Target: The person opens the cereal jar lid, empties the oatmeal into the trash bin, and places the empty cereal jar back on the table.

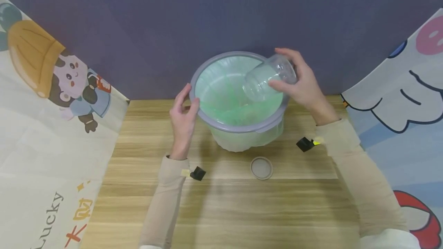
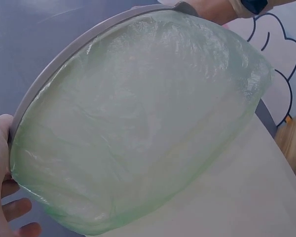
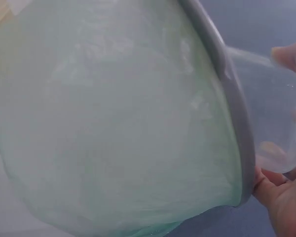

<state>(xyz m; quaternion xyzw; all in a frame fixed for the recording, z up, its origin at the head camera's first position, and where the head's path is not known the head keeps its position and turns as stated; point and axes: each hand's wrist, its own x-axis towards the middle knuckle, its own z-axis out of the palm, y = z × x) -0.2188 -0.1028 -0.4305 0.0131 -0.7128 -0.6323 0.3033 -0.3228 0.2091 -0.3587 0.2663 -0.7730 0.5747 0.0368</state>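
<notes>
A trash bin with a grey rim stands on the table, lined with a thin pale green plastic bag that hangs over its outside. My left hand holds the rim at the left, its lower fingers loosely bent outside the bag. Over the bin's right side, my right hand grips a clear plastic jar near its base. The jar is tilted with its mouth down toward the bin's inside. In the right wrist view, the jar shows beyond the rim.
A small round lid lies on the wood-grain table in front of the bin. Behind the bin rises a dark blue-grey wall. Panels printed with cartoons flank the table on the left and right.
</notes>
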